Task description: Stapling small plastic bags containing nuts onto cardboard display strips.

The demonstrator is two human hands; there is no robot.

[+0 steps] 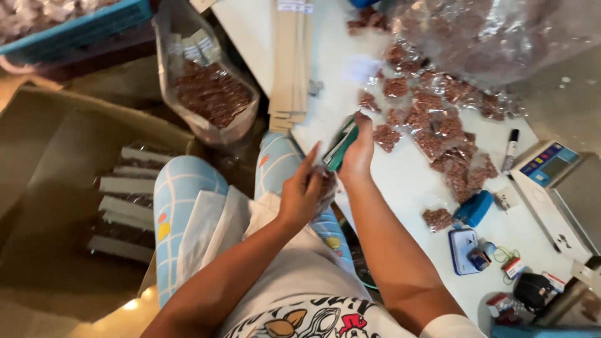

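White table (400, 181) spreads beyond both hands; big clear bag (501, 31) of brown stuff far past the right grip; pile of small filled packets (438, 125) just beyond it; cardboard box (75, 188) of finished packs well left of the left grip; right hand (358, 153) clenched on a green stapler (341, 147); left hand (303, 191) pinches a small clear packet (327, 188), touching the stapler's near end; risk: fingertips sit close to the jaws, a misaligned staple could tear the packet, spilling contents.
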